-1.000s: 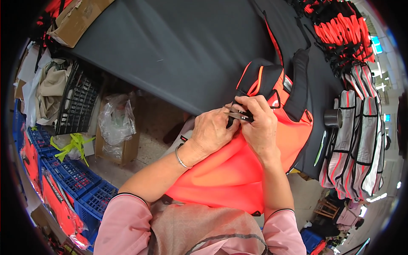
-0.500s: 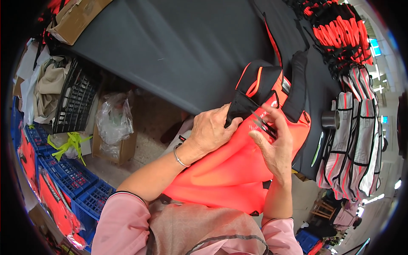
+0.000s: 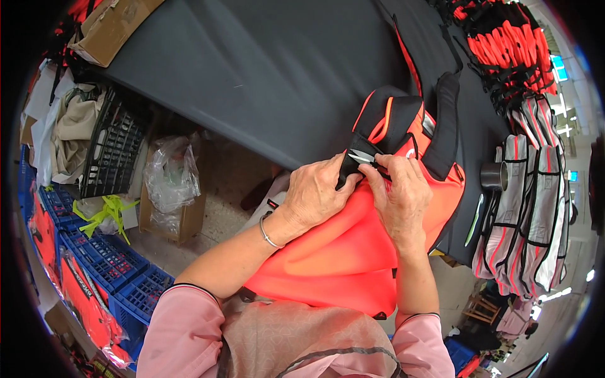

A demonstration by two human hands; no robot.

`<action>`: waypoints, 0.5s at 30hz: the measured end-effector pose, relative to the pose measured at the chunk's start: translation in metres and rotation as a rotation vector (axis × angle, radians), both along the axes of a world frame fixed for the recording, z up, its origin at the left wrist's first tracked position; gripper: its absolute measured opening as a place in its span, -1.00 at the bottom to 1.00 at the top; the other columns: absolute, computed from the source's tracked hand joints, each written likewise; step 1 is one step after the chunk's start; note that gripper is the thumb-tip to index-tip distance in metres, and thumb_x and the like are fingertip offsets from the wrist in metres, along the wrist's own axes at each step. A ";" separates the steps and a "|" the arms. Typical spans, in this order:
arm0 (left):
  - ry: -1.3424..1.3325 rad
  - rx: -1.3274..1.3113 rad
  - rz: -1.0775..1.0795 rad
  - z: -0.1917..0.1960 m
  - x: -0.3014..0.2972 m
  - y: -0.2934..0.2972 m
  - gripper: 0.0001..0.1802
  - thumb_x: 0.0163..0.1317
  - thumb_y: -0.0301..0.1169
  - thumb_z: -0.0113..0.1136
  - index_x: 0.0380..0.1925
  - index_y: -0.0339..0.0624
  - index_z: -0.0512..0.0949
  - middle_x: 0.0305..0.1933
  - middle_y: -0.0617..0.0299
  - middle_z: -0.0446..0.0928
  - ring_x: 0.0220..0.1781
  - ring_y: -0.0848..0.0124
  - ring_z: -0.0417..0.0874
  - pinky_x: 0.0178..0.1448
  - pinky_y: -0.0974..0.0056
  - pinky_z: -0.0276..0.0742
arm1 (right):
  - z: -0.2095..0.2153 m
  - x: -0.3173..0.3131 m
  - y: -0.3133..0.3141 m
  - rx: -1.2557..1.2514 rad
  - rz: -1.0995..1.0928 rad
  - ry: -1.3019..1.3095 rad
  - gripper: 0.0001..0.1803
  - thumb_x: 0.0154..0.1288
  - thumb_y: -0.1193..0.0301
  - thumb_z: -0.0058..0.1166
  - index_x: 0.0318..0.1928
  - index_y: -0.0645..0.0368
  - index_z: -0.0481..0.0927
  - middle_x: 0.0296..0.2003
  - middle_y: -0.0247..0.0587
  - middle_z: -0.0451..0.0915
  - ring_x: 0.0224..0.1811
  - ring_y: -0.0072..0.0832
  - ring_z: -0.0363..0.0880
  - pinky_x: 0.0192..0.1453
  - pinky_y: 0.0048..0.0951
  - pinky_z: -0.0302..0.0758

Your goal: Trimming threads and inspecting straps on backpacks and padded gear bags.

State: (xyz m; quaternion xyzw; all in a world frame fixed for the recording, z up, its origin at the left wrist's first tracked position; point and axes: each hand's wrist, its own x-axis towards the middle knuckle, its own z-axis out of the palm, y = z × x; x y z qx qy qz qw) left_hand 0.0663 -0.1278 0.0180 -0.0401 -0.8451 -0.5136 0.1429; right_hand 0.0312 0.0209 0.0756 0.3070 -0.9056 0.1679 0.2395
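Your right hand (image 3: 403, 192) is clamped on small silver metal snips (image 3: 363, 158) pointing toward ten o'clock, over the black fabric edge (image 3: 348, 167) your left hand (image 3: 315, 194) pinches.

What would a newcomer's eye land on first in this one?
The bright orange-red backpack, lying over the black table's near edge, around centre. At its upper part, the right hand holds thread snips by black fabric gripped in the left hand. Far left, neon yellow strips stand out.

The bag (image 3: 315, 264) is neon coral with black straps (image 3: 443, 126), the bench (image 3: 239, 75) charcoal; the cup (image 3: 493, 176) near its right edge seems dark grey.
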 end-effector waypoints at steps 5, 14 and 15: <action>-0.048 0.029 -0.015 -0.003 0.000 -0.001 -0.74 0.20 -0.36 0.34 -0.14 -0.20 0.58 -0.43 -0.05 0.62 -0.41 -0.06 0.66 -0.35 0.03 0.58 | -0.006 -0.002 0.000 -0.004 0.013 0.016 -0.76 0.08 0.38 0.43 -0.32 0.15 0.61 -0.45 -0.30 0.61 -0.42 -0.37 0.58 -0.39 -0.40 0.50; -0.036 0.021 -0.009 0.001 0.001 0.000 -0.73 0.20 -0.35 0.34 -0.14 -0.20 0.57 -0.43 -0.04 0.63 -0.38 -0.06 0.68 -0.34 0.03 0.59 | -0.003 0.002 -0.001 -0.156 -0.047 -0.085 -0.77 0.06 0.49 0.45 -0.35 0.20 0.60 -0.44 -0.27 0.64 -0.43 -0.39 0.61 -0.38 -0.41 0.55; -0.040 0.008 -0.004 0.001 0.001 -0.001 -0.73 0.20 -0.36 0.34 -0.14 -0.21 0.57 -0.42 -0.04 0.63 -0.38 -0.06 0.68 -0.34 0.03 0.59 | -0.006 0.003 -0.002 -0.074 -0.059 -0.055 -0.77 0.06 0.49 0.45 -0.36 0.19 0.60 -0.44 -0.27 0.64 -0.43 -0.38 0.62 -0.37 -0.41 0.55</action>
